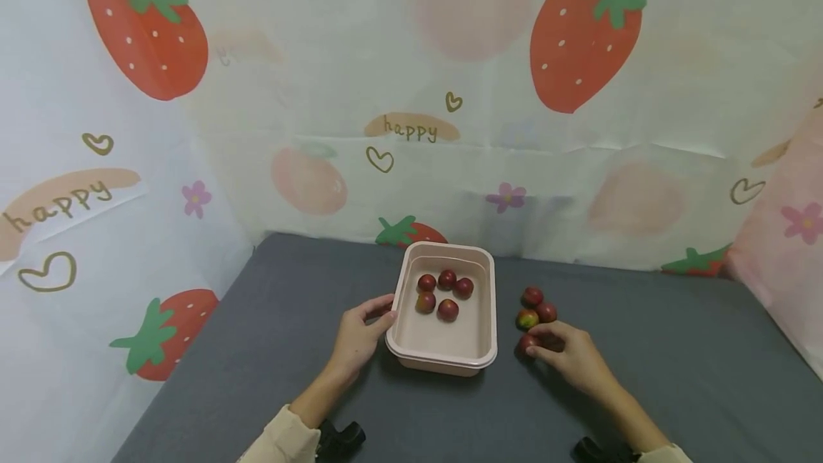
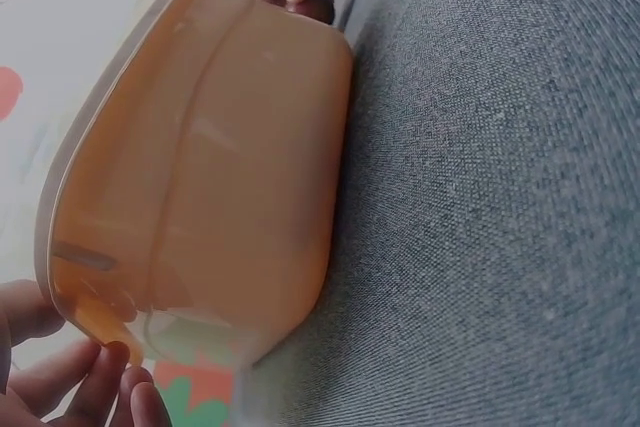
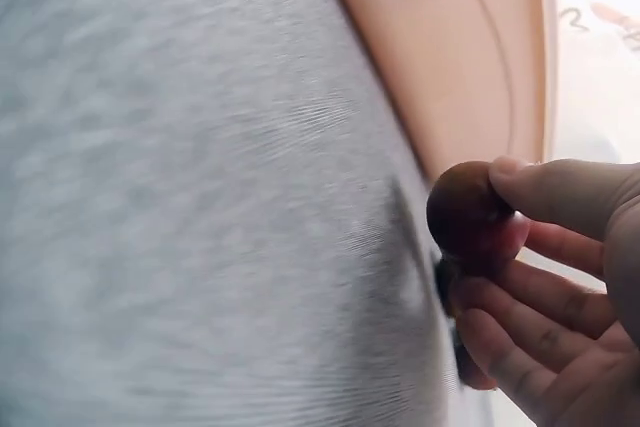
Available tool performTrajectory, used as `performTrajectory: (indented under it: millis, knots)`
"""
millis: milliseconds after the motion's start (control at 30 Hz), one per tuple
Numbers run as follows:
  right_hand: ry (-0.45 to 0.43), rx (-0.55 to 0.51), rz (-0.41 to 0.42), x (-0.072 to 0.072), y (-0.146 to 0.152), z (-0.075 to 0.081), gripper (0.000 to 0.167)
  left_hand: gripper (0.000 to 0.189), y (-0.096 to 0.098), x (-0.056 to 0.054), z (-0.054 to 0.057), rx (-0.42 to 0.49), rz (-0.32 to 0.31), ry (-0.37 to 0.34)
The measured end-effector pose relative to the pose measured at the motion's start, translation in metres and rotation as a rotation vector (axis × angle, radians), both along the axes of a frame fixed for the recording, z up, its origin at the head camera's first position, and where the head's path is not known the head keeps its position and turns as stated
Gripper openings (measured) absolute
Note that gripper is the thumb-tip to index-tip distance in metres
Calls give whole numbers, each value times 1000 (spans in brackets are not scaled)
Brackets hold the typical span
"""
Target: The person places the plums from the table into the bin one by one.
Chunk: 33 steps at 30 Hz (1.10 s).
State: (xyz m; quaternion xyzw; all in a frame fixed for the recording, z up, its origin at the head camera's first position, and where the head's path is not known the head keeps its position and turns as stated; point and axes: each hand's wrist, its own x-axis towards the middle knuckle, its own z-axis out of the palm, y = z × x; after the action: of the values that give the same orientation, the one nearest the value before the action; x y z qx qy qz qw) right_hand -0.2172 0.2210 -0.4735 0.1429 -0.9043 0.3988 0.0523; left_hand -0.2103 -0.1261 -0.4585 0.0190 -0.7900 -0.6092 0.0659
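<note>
A pale pink plastic box (image 1: pixel 472 338) stands on the grey cloth with several dark red plums (image 1: pixel 448 310) inside, grouped toward its far half. At its left side, my left hand (image 1: pixel 358 334) holds the rim, with thumb at the top edge and fingers beneath; the left wrist view shows those fingertips (image 2: pixel 118 352) at the lip. Right of the box, my right hand (image 1: pixel 575 359) pinches a plum (image 3: pixel 470 209) between thumb and fingers, low over the cloth. Just beyond that hand lie three more plums (image 1: pixel 532 296), one partly yellow-green.
Grey cloth (image 1: pixel 675 370) covers the table. Behind it and at both sides hang white and pink sheets (image 1: pixel 308 77) printed with strawberries and hearts. The box stands near the back sheet. Black wrist gear (image 1: pixel 341 440) shows below the left forearm.
</note>
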Motion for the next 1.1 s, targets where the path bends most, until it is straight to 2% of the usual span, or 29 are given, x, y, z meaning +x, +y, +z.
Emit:
performTrajectory:
  millis: [200,633,867,1100]
  knots:
    - [8,-59,-16,0,1,14,27,35,2,1,1,11,3,-6]
    - [83,-47,-3,-1,3,38,29,33,2,-1,0,2,-2,-14]
    - [66,-62,12,-4,0,48,30,31,2,-2,-1,-19,4,-29]
    - [48,-92,39,-14,-7,53,31,32,0,-1,0,1,0,-15]
